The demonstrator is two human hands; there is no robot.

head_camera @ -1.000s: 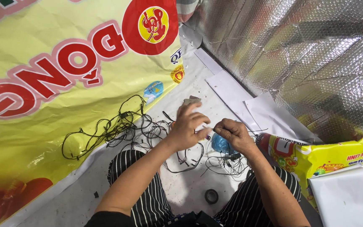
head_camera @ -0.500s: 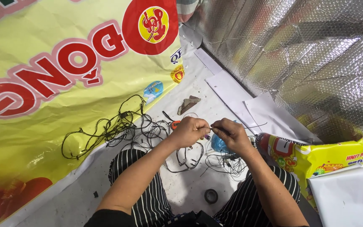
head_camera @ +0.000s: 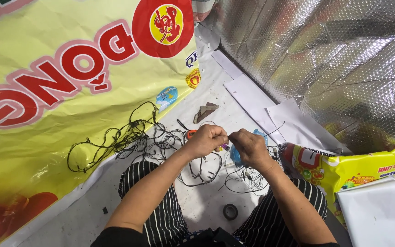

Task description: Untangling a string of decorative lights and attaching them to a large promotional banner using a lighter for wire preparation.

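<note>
My left hand and my right hand meet over the floor, both pinched on a thin black wire that runs off to the right. A small purple piece shows between the fingertips. Under the hands lies a tangle of black wires spreading left onto the yellow banner. Something blue sits partly hidden beneath my right hand, and an orange tool lies just left of my left hand.
A large yellow and red banner covers the left floor. Silver bubble foil lines the right. White sheets, a yellow printed bag, a black tape roll and a small brownish object lie around my striped-trousered knees.
My left hand came back from the brownish object, leaving it on the floor, and joined my right hand on the thin wire. The hands now sit closer together.
</note>
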